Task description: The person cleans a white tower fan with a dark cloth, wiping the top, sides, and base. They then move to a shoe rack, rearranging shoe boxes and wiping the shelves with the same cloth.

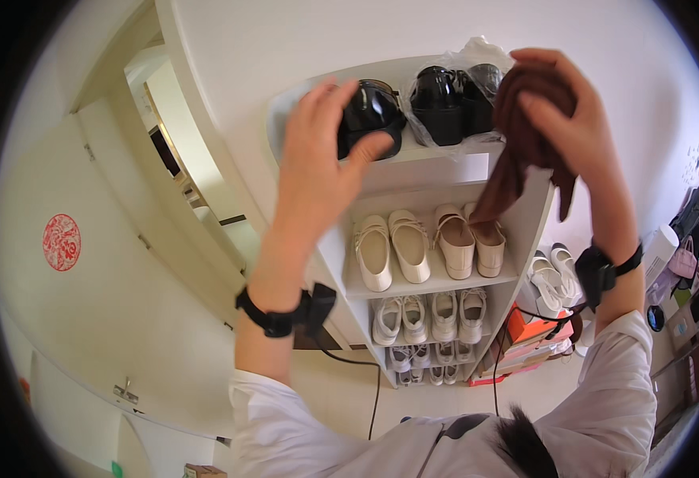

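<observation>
My left hand (322, 147) is at the left side of a glossy black shoe (375, 111) on the top of a white shoe rack (477, 166). Its fingers and thumb are spread, the thumb in front of the shoe; whether they touch it is unclear. A dark brown cloth (529, 115) is bunched in my right hand (561, 103), its loose ends hanging down by the rack's upper right side. Just left of the cloth, a pair of black shoes (437, 103) stands in a clear plastic bag (477, 52), partly covered by the cloth.
Cream shoes (409, 247) line the shelf below, with white sneakers (445, 315) on lower shelves. Right of the rack, white shoes (545, 279) sit above stacked shoeboxes (529, 331). A white door (86, 319) stands at left. Cables (377, 398) hang from my wristbands.
</observation>
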